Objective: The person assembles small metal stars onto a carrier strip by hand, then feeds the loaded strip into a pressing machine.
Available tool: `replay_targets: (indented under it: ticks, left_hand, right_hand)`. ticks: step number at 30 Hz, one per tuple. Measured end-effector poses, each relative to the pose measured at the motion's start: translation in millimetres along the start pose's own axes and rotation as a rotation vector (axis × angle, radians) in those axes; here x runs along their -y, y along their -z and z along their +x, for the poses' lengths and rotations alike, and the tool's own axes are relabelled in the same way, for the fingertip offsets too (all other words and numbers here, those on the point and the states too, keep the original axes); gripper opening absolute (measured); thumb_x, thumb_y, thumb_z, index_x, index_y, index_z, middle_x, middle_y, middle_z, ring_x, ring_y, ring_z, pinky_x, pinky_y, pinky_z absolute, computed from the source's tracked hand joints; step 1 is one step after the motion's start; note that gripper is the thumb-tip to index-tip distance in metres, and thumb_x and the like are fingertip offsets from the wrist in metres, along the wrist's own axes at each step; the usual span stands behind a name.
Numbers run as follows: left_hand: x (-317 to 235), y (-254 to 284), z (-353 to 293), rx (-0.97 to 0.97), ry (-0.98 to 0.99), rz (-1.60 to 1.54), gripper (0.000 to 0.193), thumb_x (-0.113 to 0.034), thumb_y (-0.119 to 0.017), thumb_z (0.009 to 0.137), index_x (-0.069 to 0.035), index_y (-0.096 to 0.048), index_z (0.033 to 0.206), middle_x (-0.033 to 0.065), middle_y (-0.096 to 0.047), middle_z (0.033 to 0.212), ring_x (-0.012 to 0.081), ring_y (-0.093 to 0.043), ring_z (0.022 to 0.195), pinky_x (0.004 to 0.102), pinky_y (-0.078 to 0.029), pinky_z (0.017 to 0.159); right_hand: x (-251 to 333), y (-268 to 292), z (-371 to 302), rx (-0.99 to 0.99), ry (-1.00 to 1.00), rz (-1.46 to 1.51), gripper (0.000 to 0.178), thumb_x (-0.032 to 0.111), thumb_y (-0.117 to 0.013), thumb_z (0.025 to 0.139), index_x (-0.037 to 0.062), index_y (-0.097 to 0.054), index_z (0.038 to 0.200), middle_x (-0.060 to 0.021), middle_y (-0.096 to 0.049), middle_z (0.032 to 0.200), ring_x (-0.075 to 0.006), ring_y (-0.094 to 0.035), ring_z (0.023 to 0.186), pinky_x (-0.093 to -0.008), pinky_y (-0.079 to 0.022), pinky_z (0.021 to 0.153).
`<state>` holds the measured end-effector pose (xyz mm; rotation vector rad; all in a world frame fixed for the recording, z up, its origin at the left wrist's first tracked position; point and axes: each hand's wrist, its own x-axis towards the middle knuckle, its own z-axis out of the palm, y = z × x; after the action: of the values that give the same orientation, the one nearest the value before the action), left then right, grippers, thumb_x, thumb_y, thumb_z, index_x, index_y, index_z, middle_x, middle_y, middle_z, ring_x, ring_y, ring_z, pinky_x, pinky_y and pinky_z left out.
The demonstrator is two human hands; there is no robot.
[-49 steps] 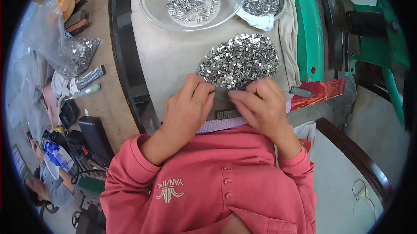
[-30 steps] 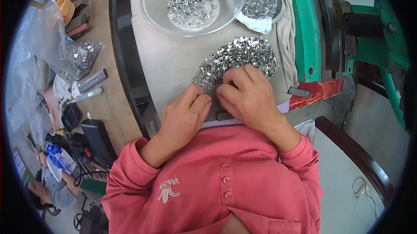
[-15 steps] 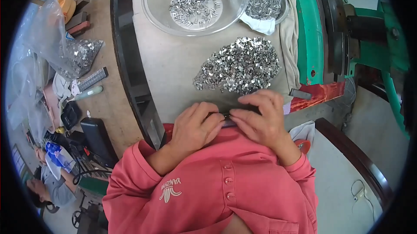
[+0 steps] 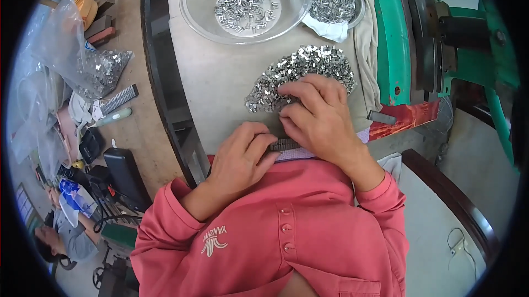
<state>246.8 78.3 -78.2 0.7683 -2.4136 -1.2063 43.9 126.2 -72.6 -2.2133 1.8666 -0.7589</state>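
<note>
A loose heap of small shiny metal pieces (image 4: 308,68) lies on the cloth-covered table in front of me. My right hand (image 4: 322,112) reaches over the heap's near edge. Its thumb and forefinger are close together in a pinch, the other fingers bent above them; what they hold, if anything, is too small to make out. Close to my body, my left hand (image 4: 241,153) grips one end of a short dark grooved bar (image 4: 285,145), whose other end sticks out toward the right. Its ridges show beneath my right wrist.
Beyond the heap stand a clear plastic bowl (image 4: 193,24) and a smaller bowl (image 4: 361,10), both holding metal pieces. A green machine (image 4: 388,49) borders the right side. Leftward, a wooden bench (image 4: 140,137) carries a bag of metal parts (image 4: 104,71) and tools. A person (image 4: 77,239) sits far left.
My right hand has moved away from my left hand, forward onto the heap's near edge. The grooved bar now shows in my left hand, which has shifted slightly left.
</note>
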Motion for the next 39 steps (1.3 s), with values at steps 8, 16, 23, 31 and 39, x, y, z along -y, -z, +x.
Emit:
replay_targets:
  ticks: [8, 16, 23, 31, 39]
  left_hand:
    - [4.2, -5.2, -4.3, -0.038, 0.011, -0.034, 0.017, -0.004, -0.076, 0.077, -0.003, -0.065, 0.090, 0.0099, -0.059, 0.098, 0.0297, -0.063, 0.083, 0.0389, -0.052, 0.070]
    - [4.1, -3.1, -2.9, -0.021, 0.035, -0.078, 0.018, -0.005, -0.077, 0.077, -0.003, -0.065, 0.090, 0.0110, -0.059, 0.100, 0.0309, -0.063, 0.084, 0.0394, -0.052, 0.070]
    - [5.4, 2.8, -1.2, 0.007, 0.077, -0.076, 0.029, -0.006, -0.083, 0.074, -0.004, -0.066, 0.097, 0.0111, -0.060, 0.103, 0.0274, -0.064, 0.090, 0.0341, -0.053, 0.071]
    - [5.7, 0.0, 0.2, 0.027, -0.023, 0.023, 0.029, -0.011, -0.080, 0.076, -0.003, -0.064, 0.099, 0.0102, -0.058, 0.104, 0.0296, -0.063, 0.089, 0.0395, -0.053, 0.073]
    - [7.0, 1.7, -2.1, 0.076, -0.091, 0.035, 0.028, -0.011, -0.079, 0.074, -0.003, -0.065, 0.097, 0.0094, -0.059, 0.101, 0.0283, -0.062, 0.088, 0.0388, -0.053, 0.072]
  right_hand:
    - [17.8, 0.6, -52.0, -0.138, -0.070, 0.038, 0.026, 0.014, -0.084, 0.061, 0.0171, -0.072, 0.084, 0.0010, -0.066, 0.108, -0.0244, -0.055, 0.102, -0.0378, -0.040, 0.088]
    - [11.1, 5.1, -42.6, -0.083, -0.145, 0.055, 0.026, 0.016, -0.084, 0.064, 0.0199, -0.076, 0.088, 0.0004, -0.066, 0.114, -0.0258, -0.053, 0.105, -0.0383, -0.036, 0.092]
    - [-2.3, 1.4, 2.2, 0.042, -0.002, -0.021, 0.009, 0.017, -0.066, 0.075, 0.0133, -0.068, 0.082, -0.0004, -0.062, 0.116, -0.0225, -0.052, 0.116, -0.0388, -0.034, 0.097]
    - [8.2, 8.1, -21.4, 0.012, -0.151, 0.118, 0.016, 0.016, -0.080, 0.071, 0.0164, -0.071, 0.085, 0.0028, -0.066, 0.112, -0.0271, -0.052, 0.111, -0.0415, -0.033, 0.096]
    - [19.6, 12.9, -53.0, 0.091, -0.185, 0.168, 0.018, 0.019, -0.083, 0.069, 0.0210, -0.076, 0.086, 0.0060, -0.066, 0.107, -0.0196, -0.055, 0.104, -0.0382, -0.034, 0.091]
